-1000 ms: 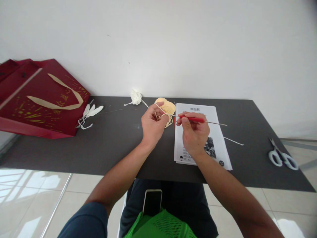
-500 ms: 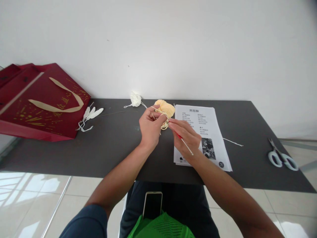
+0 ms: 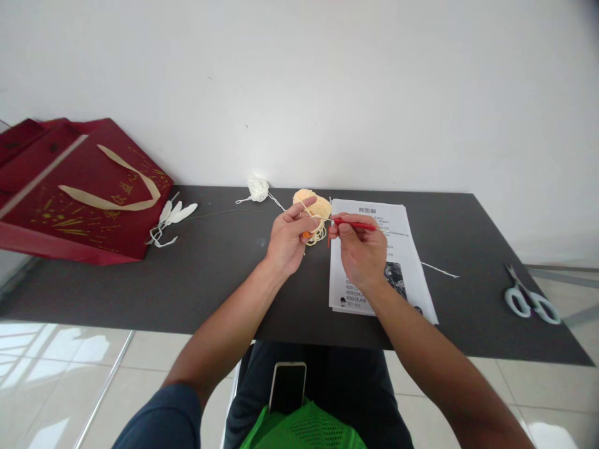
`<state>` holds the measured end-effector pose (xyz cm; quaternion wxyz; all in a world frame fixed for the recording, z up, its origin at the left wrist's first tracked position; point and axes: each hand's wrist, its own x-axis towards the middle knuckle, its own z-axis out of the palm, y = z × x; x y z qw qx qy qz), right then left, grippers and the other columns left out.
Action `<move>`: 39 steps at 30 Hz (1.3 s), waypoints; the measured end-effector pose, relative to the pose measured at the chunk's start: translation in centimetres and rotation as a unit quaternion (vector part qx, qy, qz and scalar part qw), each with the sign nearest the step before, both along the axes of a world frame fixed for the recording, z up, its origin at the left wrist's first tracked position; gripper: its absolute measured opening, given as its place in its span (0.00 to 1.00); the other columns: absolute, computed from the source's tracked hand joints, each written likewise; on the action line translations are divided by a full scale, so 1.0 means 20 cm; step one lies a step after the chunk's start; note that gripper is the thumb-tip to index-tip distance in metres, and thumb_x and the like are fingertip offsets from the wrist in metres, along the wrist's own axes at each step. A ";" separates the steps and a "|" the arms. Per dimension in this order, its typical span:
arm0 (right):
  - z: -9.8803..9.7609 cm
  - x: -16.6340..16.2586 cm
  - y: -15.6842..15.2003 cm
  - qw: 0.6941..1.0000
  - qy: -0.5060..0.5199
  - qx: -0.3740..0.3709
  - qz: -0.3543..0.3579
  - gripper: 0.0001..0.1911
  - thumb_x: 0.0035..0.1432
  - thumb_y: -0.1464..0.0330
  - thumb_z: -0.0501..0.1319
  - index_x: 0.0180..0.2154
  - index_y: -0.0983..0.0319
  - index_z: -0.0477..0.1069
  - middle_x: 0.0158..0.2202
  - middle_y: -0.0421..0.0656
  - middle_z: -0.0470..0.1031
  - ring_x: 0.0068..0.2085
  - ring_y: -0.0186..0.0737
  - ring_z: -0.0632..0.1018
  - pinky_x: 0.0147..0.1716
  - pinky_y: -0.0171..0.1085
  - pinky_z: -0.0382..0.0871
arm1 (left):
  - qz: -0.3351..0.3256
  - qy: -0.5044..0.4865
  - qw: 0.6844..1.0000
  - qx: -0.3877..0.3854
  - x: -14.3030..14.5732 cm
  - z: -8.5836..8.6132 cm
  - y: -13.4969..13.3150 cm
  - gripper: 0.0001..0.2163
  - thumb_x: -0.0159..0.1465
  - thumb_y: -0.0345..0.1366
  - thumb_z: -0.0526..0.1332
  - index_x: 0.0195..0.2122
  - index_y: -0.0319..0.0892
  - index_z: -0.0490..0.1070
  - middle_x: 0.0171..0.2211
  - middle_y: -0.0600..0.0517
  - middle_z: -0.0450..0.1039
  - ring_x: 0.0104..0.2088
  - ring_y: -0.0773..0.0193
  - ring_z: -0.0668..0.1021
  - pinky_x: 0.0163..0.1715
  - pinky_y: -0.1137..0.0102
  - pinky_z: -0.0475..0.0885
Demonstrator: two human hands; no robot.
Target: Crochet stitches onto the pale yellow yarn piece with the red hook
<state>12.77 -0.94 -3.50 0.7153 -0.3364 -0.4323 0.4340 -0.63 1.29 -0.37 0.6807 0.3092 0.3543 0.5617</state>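
Note:
My right hand (image 3: 364, 252) grips a red-handled crochet hook (image 3: 358, 224), its tip pointing left and its pale rear shaft reaching out over the printed sheet. Thumb and fingers of my left hand (image 3: 286, 243) pinch strands of yarn (image 3: 324, 217) that run to the hook's tip, while the index finger stretches out with a strand over it. Something small and orange (image 3: 307, 235) shows at the left fingers; what it is, I cannot make out. Just behind sits a pale yellow yarn ball (image 3: 312, 202) with loose loops hanging below it.
A white yarn ball (image 3: 258, 187) lies by the wall. White leaf-shaped pieces (image 3: 174, 214) with strings rest beside a dark red gift bag (image 3: 84, 206) at left. Printed sheets (image 3: 360, 268) lie under my right hand. Scissors (image 3: 531, 299) are at the right edge. A phone (image 3: 287, 386) lies on my lap.
My right hand has shifted right and turned, so the hook now lies nearly level instead of slanting down. The left index finger has extended, and the orange piece has come into view.

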 end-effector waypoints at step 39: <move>0.09 0.00 -0.02 0.983 0.139 -0.110 0.043 0.07 0.56 0.65 0.74 0.36 0.58 0.79 0.36 0.37 0.85 0.33 0.29 0.83 0.37 0.29 0.83 | 0.070 0.123 0.983 0.121 0.02 -0.07 -0.01 0.07 0.53 0.31 0.72 0.34 0.41 0.80 0.25 0.56 0.73 0.24 0.74 0.70 0.26 0.75 0.63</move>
